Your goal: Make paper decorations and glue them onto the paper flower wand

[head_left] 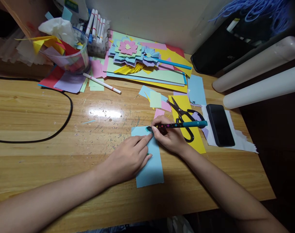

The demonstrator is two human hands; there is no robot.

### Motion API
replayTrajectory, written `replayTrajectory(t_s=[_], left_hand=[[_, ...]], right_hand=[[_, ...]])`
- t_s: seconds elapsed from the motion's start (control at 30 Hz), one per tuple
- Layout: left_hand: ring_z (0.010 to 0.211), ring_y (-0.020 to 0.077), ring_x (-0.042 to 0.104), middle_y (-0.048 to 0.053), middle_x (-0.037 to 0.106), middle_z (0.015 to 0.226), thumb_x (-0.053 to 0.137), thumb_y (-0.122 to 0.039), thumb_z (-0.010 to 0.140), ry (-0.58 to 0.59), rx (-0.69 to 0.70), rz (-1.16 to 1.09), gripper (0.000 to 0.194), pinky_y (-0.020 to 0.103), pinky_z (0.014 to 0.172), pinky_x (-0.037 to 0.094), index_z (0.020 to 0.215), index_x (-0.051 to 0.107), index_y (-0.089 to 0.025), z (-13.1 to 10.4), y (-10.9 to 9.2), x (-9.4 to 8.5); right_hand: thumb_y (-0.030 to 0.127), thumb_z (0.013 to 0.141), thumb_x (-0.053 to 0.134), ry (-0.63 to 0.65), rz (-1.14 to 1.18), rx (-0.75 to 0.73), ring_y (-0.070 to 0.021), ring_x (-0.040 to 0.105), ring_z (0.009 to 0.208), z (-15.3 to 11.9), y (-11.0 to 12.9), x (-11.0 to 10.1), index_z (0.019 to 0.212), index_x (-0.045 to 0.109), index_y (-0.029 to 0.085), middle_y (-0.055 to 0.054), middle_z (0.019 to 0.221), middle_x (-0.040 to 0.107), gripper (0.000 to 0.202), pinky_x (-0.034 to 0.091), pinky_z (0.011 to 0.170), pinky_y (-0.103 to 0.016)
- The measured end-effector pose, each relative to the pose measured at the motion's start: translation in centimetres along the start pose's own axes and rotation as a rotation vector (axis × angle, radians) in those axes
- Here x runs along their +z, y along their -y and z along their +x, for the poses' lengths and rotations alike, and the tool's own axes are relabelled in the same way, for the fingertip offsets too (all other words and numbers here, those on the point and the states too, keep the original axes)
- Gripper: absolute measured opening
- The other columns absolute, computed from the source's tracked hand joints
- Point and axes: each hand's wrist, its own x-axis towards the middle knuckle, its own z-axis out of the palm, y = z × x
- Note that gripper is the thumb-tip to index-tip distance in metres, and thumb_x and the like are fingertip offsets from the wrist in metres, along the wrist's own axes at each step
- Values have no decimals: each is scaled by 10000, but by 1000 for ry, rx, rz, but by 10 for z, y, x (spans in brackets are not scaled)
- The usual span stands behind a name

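Observation:
A light blue paper strip (151, 171) lies on the wooden table near its front edge. My right hand (168, 137) is closed around a dark patterned pen (194, 124) with a teal end, and its tip touches the top part of the strip. My left hand (131, 155) rests on the strip, index finger stretched toward the pen tip. Something small and green shows beneath its fingers, mostly hidden. Black scissors (183, 113) lie partly open on yellow paper (198, 144), just behind my right hand.
A black phone (220, 124) lies on white tissue at the right. Layered paper flowers (128, 48) sit on stacked sheets at the back. A plastic cup (74, 60) of scraps, a white marker (102, 83) and a black cable (71, 110) are at the left. White rolls (263, 87) stand right.

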Motion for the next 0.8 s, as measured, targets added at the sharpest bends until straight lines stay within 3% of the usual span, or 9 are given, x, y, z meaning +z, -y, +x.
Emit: replayTrajectory(t_s=[0.33, 0.53, 0.8], left_hand=[[990, 247, 583, 196, 575, 1205, 433, -230, 904, 16, -9, -36, 261, 397, 798, 505, 962, 609, -46, -1, 0, 0], [974, 247, 584, 181, 576, 1211, 439, -239, 900, 28, -4, -1, 266, 387, 804, 507, 949, 617, -47, 0, 0, 1], [983, 250, 584, 176, 585, 1197, 441, -244, 899, 16, -1, 8, 264, 387, 799, 512, 955, 613, -51, 0, 0, 1]], right_hand=[[164, 833, 476, -24, 17, 15, -147, 498, 655, -2, -1, -1, 807, 469, 222, 2, 720, 519, 64, 404, 596, -290], [179, 830, 472, -166, 44, 44, -137, 477, 592, -2, 1, -1, 790, 467, 229, 13, 684, 503, 65, 382, 535, -280], [154, 808, 480, -36, 32, 21, -147, 500, 655, -2, -2, -2, 818, 477, 222, 5, 730, 527, 69, 404, 587, -284]])
